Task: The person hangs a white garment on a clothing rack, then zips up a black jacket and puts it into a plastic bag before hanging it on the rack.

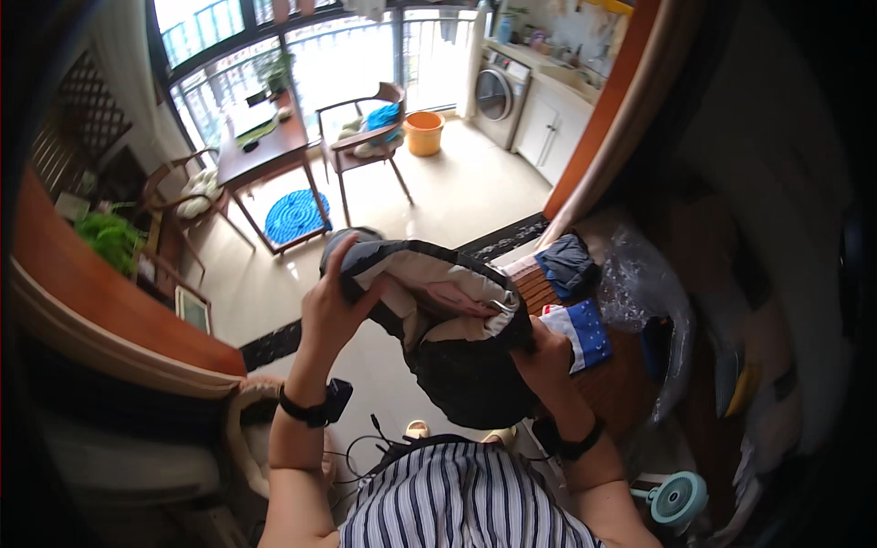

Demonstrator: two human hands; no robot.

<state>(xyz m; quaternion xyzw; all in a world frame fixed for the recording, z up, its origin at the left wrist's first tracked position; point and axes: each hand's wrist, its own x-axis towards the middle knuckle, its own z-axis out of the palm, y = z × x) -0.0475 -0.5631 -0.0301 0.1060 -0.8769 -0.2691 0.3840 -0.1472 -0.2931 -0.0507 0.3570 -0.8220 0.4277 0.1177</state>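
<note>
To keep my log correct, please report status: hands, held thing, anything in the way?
Left hand grips rim; right hand grips opposite side. Dark fabric item, mouth open. Nothing visibly blocking.

Matt cloth bundle (466, 374), smooth fabric lining (397, 297), glossy crinkled plastic wrap (635, 283), shiny smooth floor (484, 173), wooden chair (352, 162)

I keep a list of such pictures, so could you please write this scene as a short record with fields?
Left hand: the left hand holds the edge of a dark cloth item
Right hand: the right hand holds its right side
Item state: top open, pale lining showing; exact kind unclear
Right of item: blue-and-white cloth, clear plastic
Lower right: small fan
Further away: orange bucket, round blue mat, washing machine
</note>
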